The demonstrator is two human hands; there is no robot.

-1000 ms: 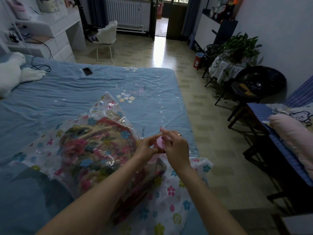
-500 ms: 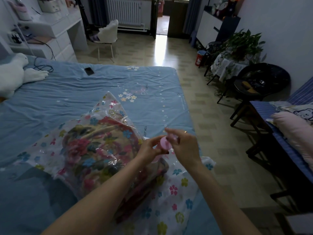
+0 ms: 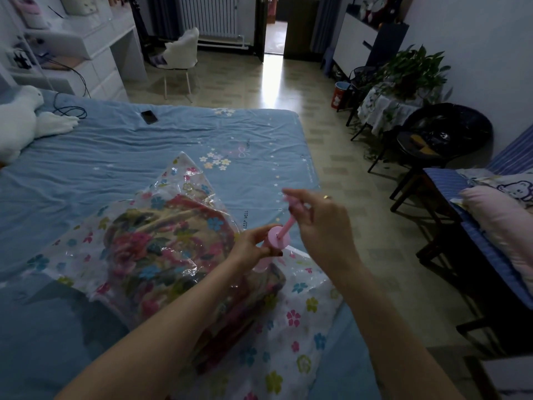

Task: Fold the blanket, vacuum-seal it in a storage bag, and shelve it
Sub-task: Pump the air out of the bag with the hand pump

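Note:
A folded floral blanket [image 3: 161, 249] lies inside a clear storage bag [image 3: 291, 321] printed with small flowers, on the blue bed [image 3: 121, 157]. A pink hand pump [image 3: 277, 238] stands upright on the bag near the bed's right edge. My left hand [image 3: 251, 246] grips the pump's barrel just under its round top. My right hand [image 3: 320, 226] holds the pump's handle, and the thin pink rod shows pulled out between barrel and handle. The pump's foot on the bag is hidden by my left hand.
A black phone [image 3: 150, 116], a dark cable [image 3: 69, 111] and a white plush toy [image 3: 20, 119] lie at the bed's far left. To the right are tiled floor, a black round chair [image 3: 444, 134], a plant table [image 3: 403, 90] and a second bed with a pink pillow [image 3: 501, 223].
My right hand has risen away from the pump's top, drawing the handle and rod out. Before, both hands were close together at the pump's top.

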